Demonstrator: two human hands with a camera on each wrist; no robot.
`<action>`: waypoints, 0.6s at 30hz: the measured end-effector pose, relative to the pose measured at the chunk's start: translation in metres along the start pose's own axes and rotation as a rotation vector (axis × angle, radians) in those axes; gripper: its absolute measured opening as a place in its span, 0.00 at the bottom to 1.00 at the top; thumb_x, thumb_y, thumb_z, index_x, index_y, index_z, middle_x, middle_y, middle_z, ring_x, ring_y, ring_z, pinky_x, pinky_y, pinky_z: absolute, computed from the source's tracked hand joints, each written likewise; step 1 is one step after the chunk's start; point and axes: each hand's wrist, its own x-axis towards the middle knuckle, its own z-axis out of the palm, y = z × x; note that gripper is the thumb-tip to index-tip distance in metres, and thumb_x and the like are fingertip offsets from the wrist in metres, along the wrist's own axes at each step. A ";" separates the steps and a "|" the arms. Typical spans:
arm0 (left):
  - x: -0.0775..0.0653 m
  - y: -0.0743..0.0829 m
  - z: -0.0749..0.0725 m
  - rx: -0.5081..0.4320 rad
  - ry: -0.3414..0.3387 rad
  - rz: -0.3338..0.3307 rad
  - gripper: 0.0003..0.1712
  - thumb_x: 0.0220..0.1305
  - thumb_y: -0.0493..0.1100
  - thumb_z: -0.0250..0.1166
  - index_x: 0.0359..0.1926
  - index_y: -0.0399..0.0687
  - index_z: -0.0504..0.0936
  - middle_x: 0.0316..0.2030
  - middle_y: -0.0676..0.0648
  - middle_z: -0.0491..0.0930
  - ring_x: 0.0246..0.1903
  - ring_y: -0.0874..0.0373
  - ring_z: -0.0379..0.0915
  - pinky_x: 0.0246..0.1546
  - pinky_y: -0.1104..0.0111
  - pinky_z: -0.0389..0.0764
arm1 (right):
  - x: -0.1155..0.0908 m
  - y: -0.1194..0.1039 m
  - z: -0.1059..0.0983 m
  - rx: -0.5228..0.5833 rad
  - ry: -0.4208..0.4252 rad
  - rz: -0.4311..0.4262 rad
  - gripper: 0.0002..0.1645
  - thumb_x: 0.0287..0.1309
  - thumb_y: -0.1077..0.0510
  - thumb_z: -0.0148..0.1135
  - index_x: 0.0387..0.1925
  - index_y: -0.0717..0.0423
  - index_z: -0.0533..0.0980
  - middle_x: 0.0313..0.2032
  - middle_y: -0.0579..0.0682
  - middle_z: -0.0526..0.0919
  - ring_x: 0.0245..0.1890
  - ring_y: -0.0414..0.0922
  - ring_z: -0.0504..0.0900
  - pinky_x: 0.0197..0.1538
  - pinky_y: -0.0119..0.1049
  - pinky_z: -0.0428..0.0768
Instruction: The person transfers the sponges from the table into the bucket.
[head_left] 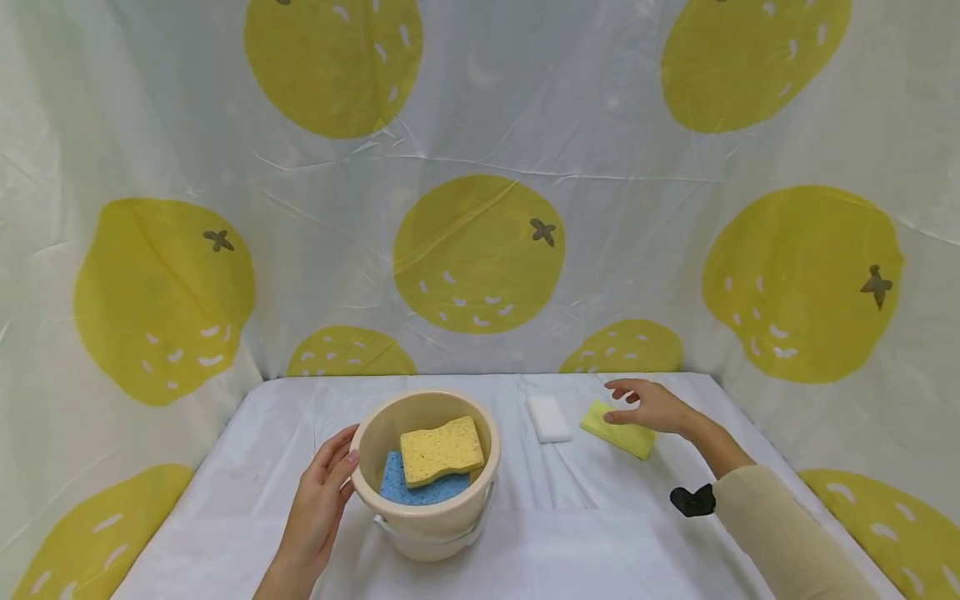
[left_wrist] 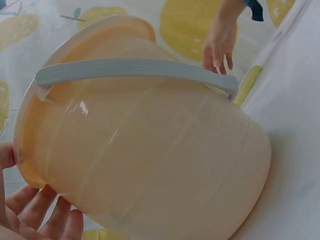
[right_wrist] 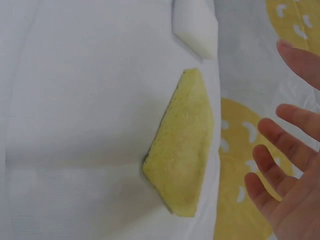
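A cream bucket (head_left: pixel 431 533) with a pale grey handle (left_wrist: pixel 140 68) stands left of the table's middle. Inside it, a yellow sponge (head_left: pixel 442 450) lies on a blue sponge (head_left: pixel 420 493). My left hand (head_left: pixel 318 492) holds the bucket's left rim, thumb at the edge and fingers against the outer wall. Over a thin yellow-green sponge (right_wrist: pixel 182 150) hovers my right hand (head_left: pixel 648 407), its fingers spread and apart from it, with nothing in them. A white sponge block (head_left: pixel 549 418) lies just left of the yellow-green one.
A white cloth covers the table (head_left: pixel 585 542). Hanging sheets printed with big yellow lemons (head_left: pixel 480 254) enclose the back and both sides. A black patch (head_left: pixel 692 501) shows at my right cuff.
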 end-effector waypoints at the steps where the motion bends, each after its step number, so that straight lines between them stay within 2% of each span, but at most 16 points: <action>1: 0.000 0.000 0.000 -0.001 0.004 -0.002 0.30 0.79 0.48 0.59 0.75 0.45 0.64 0.72 0.45 0.66 0.67 0.58 0.66 0.58 0.72 0.75 | 0.000 0.002 0.001 0.005 -0.003 0.003 0.44 0.60 0.42 0.74 0.68 0.64 0.72 0.57 0.64 0.79 0.57 0.64 0.76 0.57 0.61 0.77; 8: 0.001 -0.003 0.004 -0.005 0.000 -0.009 0.30 0.79 0.48 0.60 0.75 0.45 0.64 0.72 0.44 0.66 0.67 0.59 0.67 0.58 0.71 0.75 | -0.004 0.017 0.007 -0.007 0.013 0.049 0.44 0.59 0.43 0.75 0.68 0.66 0.72 0.55 0.62 0.80 0.56 0.64 0.77 0.56 0.61 0.77; 14: 0.001 -0.003 0.002 -0.001 0.007 0.003 0.30 0.79 0.48 0.59 0.75 0.45 0.64 0.72 0.44 0.66 0.66 0.59 0.67 0.58 0.71 0.76 | -0.008 0.030 0.017 0.004 0.005 0.120 0.51 0.56 0.42 0.77 0.69 0.69 0.69 0.60 0.68 0.76 0.61 0.69 0.72 0.58 0.65 0.74; 18: 0.001 -0.001 0.000 0.009 0.008 0.001 0.31 0.79 0.48 0.60 0.75 0.45 0.64 0.72 0.44 0.66 0.67 0.58 0.67 0.58 0.71 0.76 | -0.007 0.040 0.026 0.014 0.010 0.134 0.55 0.53 0.43 0.79 0.71 0.72 0.66 0.63 0.71 0.72 0.61 0.71 0.71 0.59 0.65 0.73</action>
